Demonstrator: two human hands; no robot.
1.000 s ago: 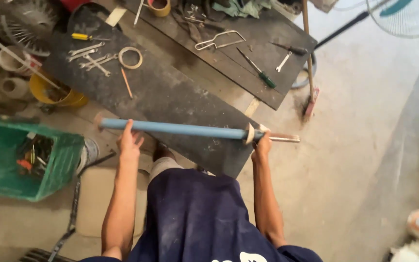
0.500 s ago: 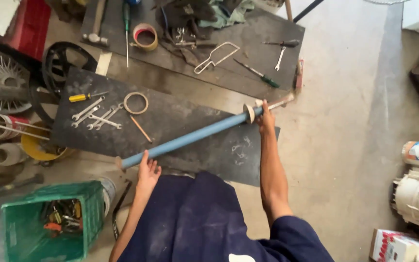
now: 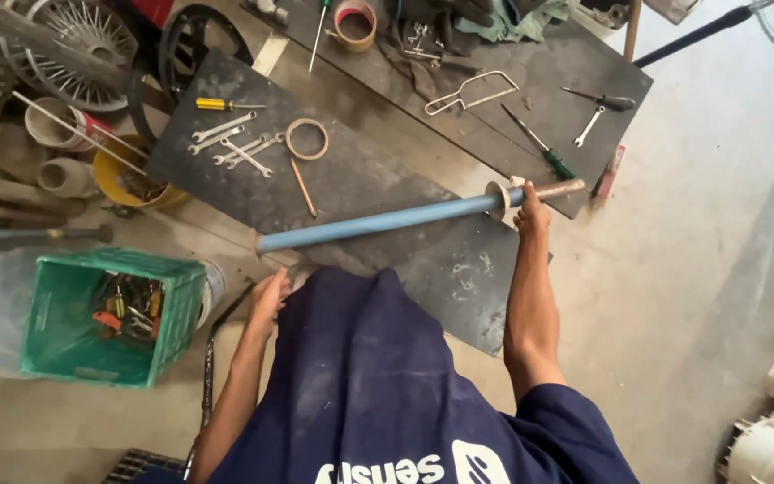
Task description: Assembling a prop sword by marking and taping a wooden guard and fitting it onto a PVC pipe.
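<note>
- We see the right hand [image 3: 530,208] wrapped around a long blue pipe [image 3: 378,222], gripping it just beside a pale round flange [image 3: 498,198] near the pipe's far-right end.
- The pipe runs nearly level across the view, its long axis left to right with a slight rise toward the right. Its open left end points toward the green crate [image 3: 105,314]; its right end carries a short rusty metal stub [image 3: 559,189] that points toward the edge of the upper dark worktop [image 3: 530,85].
- The pipe lies over the lower dark worktop [image 3: 378,184]; we cannot tell whether it rests on the board or is held just above it.
- The left hand [image 3: 268,296] is off the pipe, just below its left end, with fingers loosely curled and nothing in it, close to the person's dark blue garment [image 3: 360,385].
- On the lower worktop, well apart from the pipe, lie several wrenches [image 3: 230,143], a yellow-handled screwdriver [image 3: 217,105], a ring of tape [image 3: 306,138] and a thin rod [image 3: 303,187].
- The upper worktop carries a hacksaw frame [image 3: 469,91], a green-handled screwdriver [image 3: 539,143] and a roll of tape [image 3: 355,23].
- The crate holds small tools and stands on the floor to the left.
</note>
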